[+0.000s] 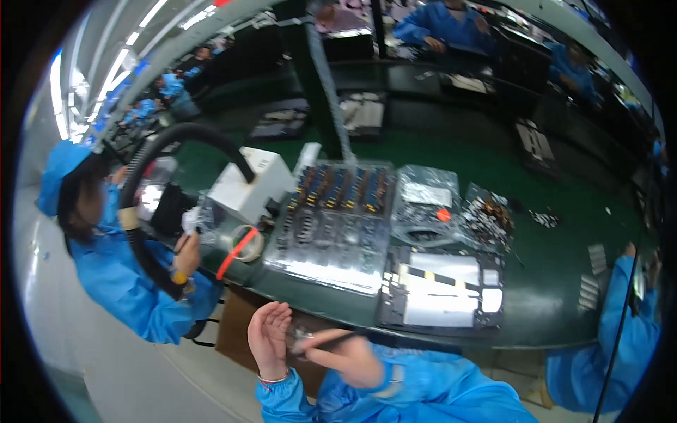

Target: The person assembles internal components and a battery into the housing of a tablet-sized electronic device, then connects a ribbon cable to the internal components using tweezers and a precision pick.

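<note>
Below the table's front edge, my left hand (pixel 268 340) is raised with its palm up and its fingers slightly curled, apparently with nothing gripped. Close beside it, my right hand (pixel 356 363) is closed round a dark slim stick-like tool (pixel 337 341), blurred by motion. Between the hands shows a small shiny, greyish piece (pixel 299 341); its kind and which hand bears it cannot be made out. On the table just ahead lies a flat device housing (pixel 443 289) with silver plates and a black frame. Left of it sits a clear plastic tray (pixel 328 264) with several dark circuit boards (pixel 342 189).
Behind the housing lie a clear bag of parts (pixel 425 201) and a heap of small metal pieces (pixel 488 218). At left stand a white box (pixel 252 185) with a black hose (pixel 141 162) and a tape roll (pixel 248 244). Co-workers in blue sit on both sides.
</note>
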`<state>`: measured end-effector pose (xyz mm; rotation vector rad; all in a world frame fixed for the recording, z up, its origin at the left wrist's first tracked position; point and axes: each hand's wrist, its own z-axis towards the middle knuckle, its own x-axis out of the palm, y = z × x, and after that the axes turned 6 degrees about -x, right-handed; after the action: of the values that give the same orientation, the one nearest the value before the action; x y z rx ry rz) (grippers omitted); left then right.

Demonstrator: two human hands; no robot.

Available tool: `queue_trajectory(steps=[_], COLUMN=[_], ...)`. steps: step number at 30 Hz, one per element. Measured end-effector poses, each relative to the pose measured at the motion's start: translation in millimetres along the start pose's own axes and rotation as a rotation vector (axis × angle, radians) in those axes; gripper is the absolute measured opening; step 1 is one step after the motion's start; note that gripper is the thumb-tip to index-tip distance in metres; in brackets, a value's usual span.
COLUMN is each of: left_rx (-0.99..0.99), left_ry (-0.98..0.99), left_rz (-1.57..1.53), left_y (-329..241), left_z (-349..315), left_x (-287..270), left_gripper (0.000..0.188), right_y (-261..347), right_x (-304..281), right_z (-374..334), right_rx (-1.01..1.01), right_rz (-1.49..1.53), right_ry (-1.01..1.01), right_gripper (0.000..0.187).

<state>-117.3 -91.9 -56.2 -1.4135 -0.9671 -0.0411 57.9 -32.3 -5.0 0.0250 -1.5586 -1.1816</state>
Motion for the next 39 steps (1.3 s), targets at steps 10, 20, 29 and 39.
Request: queue_trajectory(steps=[10,20,29,39], left_rx=[0.431,0.633,0.589,0.68], left_ry=[0.805,0.773,0.754,0.761], left_rz=[1.174,1.443,1.561,1.666], left_y=[76.0,124.6,128.0,129.8], left_z=[42.8,67.1,68.3,68.1], left_x=[212.8,220.7,222.7,222.2], left_gripper=[0.019,0.034,0.04,0.042], right_y=[190.1,166.0,163.8,166.2], right_x=[-148.3,-191.1,-192.7,-193.3], right_z=[-39.7,-23.5,-20.1,-20.8], right_rx=[-0.424,-0.216,-0.236,-0.285], right_rz=[-1.236,-1.317,-1.4,-1.424], right_ry=[-0.43,-0.513,-0.433,-0.428], right_gripper=[0.014,0.014,0.015,0.015])
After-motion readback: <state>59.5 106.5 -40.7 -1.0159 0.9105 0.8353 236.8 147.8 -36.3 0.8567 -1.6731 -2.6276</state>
